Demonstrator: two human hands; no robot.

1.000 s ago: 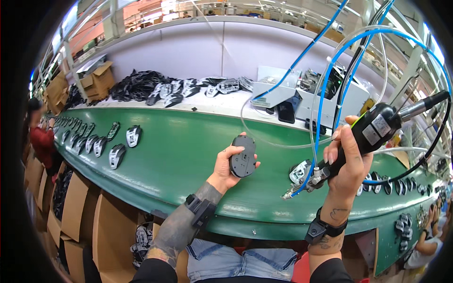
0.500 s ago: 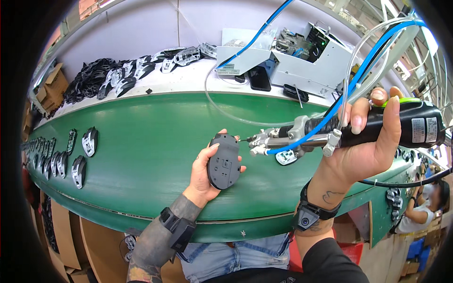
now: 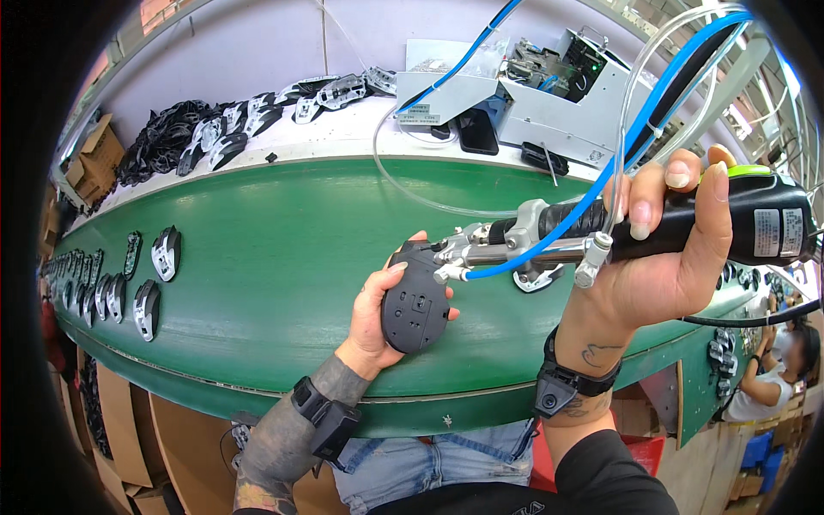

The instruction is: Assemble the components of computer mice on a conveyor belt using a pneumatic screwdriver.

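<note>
My left hand (image 3: 375, 311) holds a black computer mouse (image 3: 415, 307), its underside turned up and its screw holes showing. The fingers wrap round both long sides. In my right hand (image 3: 665, 249) lies a black electric screwdriver (image 3: 721, 221) with a green strip, held nearly level and pointing left. Its metal nose (image 3: 463, 249) reaches over the upper end of the mouse, where the bit tip is hidden. A blue air hose (image 3: 566, 225) and clear tubes run from the tool up to the right. Beneath the tool sits a white and black mouse part (image 3: 539, 278).
Several mouse shells and circuit boards (image 3: 110, 296) stand in rows on the left of the green belt (image 3: 266, 318). On the white ledge behind are more shells (image 3: 257, 114), a phone (image 3: 477, 131) and a white screw feeder (image 3: 549, 103). Another person (image 3: 768, 382) sits far right.
The screwdriver's nose has moved left onto the mouse's upper end, closing the gap. The mouse has shifted slightly right and down in my left hand.
</note>
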